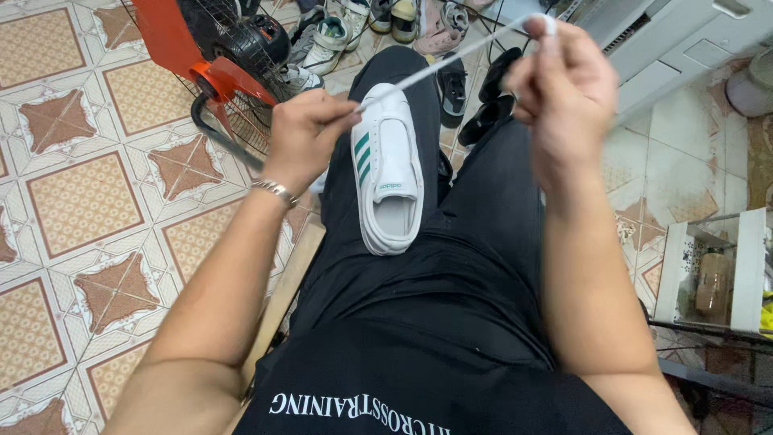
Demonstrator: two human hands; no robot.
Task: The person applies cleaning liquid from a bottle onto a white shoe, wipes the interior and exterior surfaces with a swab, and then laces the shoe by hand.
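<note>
Head view, looking down at my lap: a white sneaker with green stripes [388, 173] rests on my left thigh, its eyelets bare. My left hand [307, 133] and right hand [564, 89] each pinch a white shoelace [451, 58] pulled taut between them. The lacing is not yet begun.
</note>
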